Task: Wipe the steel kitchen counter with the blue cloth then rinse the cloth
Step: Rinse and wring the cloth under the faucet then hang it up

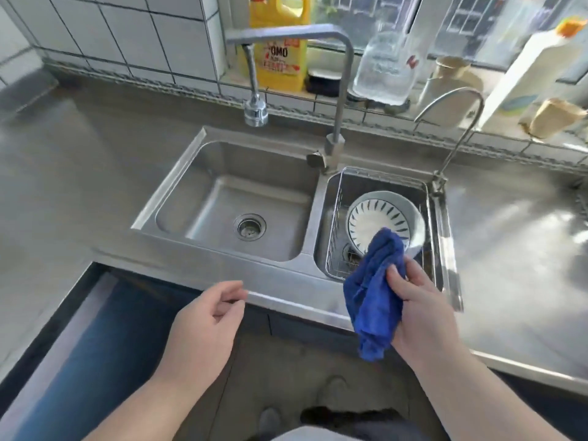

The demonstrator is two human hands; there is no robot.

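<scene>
- Right now the right hand (416, 310) is gripping the bunched blue cloth (374, 300), fingers curled round its right side, and holding it up in the air over the front rim of the sink (222, 262).
- The left hand (203, 323) is hovering off to the left of the cloth, fingers loosely curled and holding nothing.
- Judging by the pose, either wiping or rinsing could be next; for wiping, spreading the cloth flat under the palm would be covering more steel than a wad.
- To the right of the gripping fingers the tabletop (515, 259) is lying bare and shiny, offering open room for long strokes.
- Just beyond the fingers a wire basket (337, 218) is holding a patterned bowl (378, 218), so swinging the cloth forward is risking a knock.
- For rinsing, the left basin (203, 186) under the tap (345, 74) is standing free.
</scene>
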